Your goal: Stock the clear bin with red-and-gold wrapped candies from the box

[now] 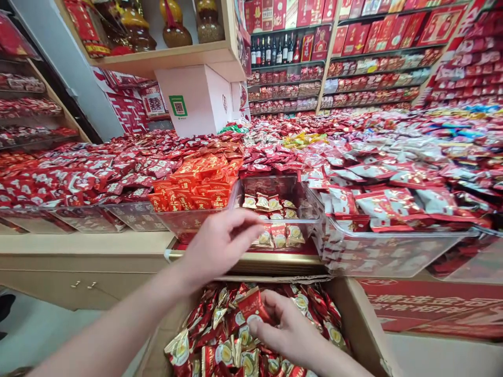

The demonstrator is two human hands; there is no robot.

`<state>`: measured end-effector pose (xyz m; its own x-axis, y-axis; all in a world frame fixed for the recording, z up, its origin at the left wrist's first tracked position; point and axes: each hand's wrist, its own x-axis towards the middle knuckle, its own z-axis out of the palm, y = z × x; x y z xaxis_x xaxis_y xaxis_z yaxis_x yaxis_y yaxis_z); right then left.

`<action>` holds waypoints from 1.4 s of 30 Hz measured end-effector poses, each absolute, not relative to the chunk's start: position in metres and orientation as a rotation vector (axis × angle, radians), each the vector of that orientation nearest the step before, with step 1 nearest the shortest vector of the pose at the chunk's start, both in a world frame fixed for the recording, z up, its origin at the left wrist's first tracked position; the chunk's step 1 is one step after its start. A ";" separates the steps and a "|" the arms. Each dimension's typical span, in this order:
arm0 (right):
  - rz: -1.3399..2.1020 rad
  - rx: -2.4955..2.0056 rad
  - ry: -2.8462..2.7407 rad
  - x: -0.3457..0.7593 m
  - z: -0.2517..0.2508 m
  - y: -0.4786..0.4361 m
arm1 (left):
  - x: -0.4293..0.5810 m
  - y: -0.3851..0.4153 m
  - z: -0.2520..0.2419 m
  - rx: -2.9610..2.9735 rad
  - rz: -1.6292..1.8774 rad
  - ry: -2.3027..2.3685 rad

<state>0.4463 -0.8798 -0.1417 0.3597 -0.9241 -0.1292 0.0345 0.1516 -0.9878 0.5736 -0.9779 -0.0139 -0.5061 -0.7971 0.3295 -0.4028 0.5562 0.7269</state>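
My left hand is in front of a clear plastic bin, its fingers curved with a gap between thumb and forefinger. Nothing shows in it. Inside that bin, small gold-and-red wrapped candies lie in short rows, low down. Below, my right hand reaches into an open cardboard box and pinches a red candy packet between thumb and fingers. Around it the box is heaped with loose red-and-gold candy packets bearing a round yellow fruit picture.
Left of the bin, orange-red packets are piled high; on the right, white-and-red packets fill another bin. A wooden shelf with gourd-shaped jars overhangs the counter, above a white box. Stocked shelves line the back wall.
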 end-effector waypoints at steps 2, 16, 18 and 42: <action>-0.848 -1.277 0.987 0.448 -0.147 -0.881 | 0.551 -1.009 0.010 0.954 -0.713 -2.296; -0.682 -1.626 1.221 0.433 -0.138 -0.880 | 0.438 -1.096 -0.043 1.190 -0.535 -3.240; -0.660 -1.691 1.212 0.432 -0.138 -0.880 | 0.436 -1.094 -0.044 1.198 -0.530 -3.254; -0.452 -2.067 1.303 0.429 -0.148 -0.879 | 0.449 -1.109 -0.060 0.958 -0.481 -3.412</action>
